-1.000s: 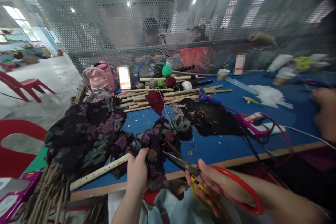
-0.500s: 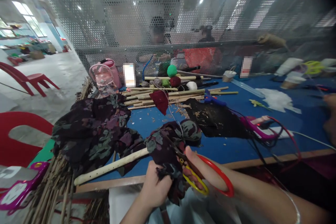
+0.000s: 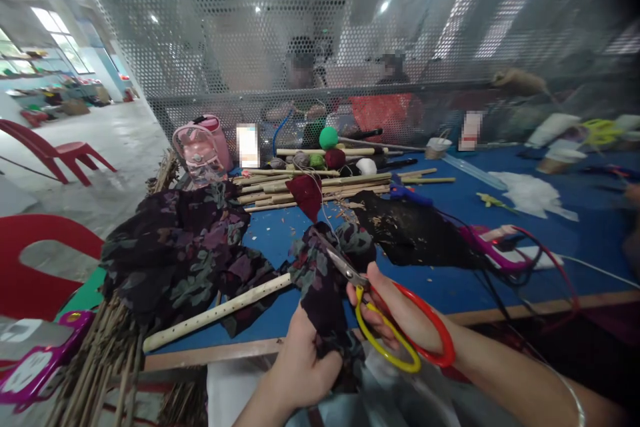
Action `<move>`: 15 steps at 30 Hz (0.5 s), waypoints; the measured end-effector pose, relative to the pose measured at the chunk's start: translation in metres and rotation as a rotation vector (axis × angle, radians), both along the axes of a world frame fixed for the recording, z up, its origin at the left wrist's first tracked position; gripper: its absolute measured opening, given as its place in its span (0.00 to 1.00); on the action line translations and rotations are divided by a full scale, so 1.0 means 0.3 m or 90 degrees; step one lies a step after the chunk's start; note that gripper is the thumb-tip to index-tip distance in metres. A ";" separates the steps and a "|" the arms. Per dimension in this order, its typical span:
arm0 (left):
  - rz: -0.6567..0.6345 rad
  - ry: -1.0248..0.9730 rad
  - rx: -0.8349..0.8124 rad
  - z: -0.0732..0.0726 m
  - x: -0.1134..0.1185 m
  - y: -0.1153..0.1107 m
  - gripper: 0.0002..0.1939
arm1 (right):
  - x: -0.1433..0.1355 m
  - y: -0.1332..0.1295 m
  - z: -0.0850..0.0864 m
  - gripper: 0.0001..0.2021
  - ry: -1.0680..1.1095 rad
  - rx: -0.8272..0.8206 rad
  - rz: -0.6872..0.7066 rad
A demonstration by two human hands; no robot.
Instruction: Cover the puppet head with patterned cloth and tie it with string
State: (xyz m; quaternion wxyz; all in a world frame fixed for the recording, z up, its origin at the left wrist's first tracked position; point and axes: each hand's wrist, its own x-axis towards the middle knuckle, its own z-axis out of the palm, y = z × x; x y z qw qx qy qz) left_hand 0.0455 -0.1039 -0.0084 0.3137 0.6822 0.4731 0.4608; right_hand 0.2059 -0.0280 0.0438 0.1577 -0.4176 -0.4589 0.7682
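My left hand (image 3: 309, 363) grips a hanging strip of dark floral cloth (image 3: 323, 297) near the table's front edge. In my right hand (image 3: 387, 310) is a pair of scissors (image 3: 347, 269), with one red and one yellow handle loop; its blades lie against the upper part of the cloth. A pale flute-like stick with a row of holes (image 3: 215, 313) runs from the front left edge into the cloth, where its far end is hidden. A white cord (image 3: 326, 208) trails down to the bunched cloth from the back. More dark floral cloth (image 3: 185, 240) lies heaped at the left.
Thin bamboo sticks (image 3: 320, 183), yarn balls (image 3: 335, 159) and a maroon cloth piece (image 3: 306, 195) lie behind. A black cloth with shavings (image 3: 410, 230) and a purple-edged power strip (image 3: 495, 247) are right. A pink bag (image 3: 203, 147) stands back left; a stick bundle (image 3: 100, 347) is near left.
The scissors have moved up along the cloth, and their blades and loops now show more openly. My left hand has shifted slightly down and right with the cloth strip.
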 end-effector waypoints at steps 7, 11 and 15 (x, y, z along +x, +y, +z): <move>0.082 0.146 0.170 -0.024 -0.016 -0.050 0.20 | 0.076 0.002 -0.037 0.31 0.008 0.056 0.173; -0.034 0.008 0.125 -0.023 -0.005 -0.052 0.14 | 0.055 0.017 -0.055 0.34 0.012 0.071 0.216; -0.023 -0.186 -0.013 -0.061 0.007 -0.059 0.19 | 0.023 0.046 -0.081 0.38 -0.020 0.047 0.205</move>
